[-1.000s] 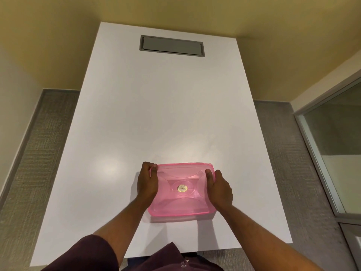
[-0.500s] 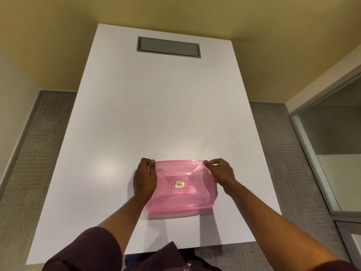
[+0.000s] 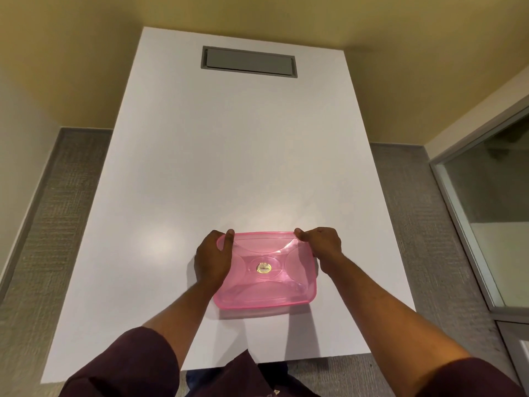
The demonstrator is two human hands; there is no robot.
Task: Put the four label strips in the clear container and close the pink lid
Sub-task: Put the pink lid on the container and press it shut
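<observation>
A translucent pink lid (image 3: 266,270) with a small gold sticker in its middle lies flat over the clear container near the table's front edge. The container below is almost hidden by the lid. My left hand (image 3: 213,257) grips the lid's left side, thumb on the far left corner. My right hand (image 3: 320,243) presses on the far right corner with fingers curled over the rim. No label strips can be seen; the lid hides the inside.
The white table (image 3: 229,167) stretches away, with a grey cable hatch (image 3: 249,62) at its far end. Grey carpet flanks both sides. A glass partition (image 3: 486,210) stands to the right.
My right hand has slid from the lid's right side up to its far right corner. My left thumb has moved onto the far left corner. The lid stays in place.
</observation>
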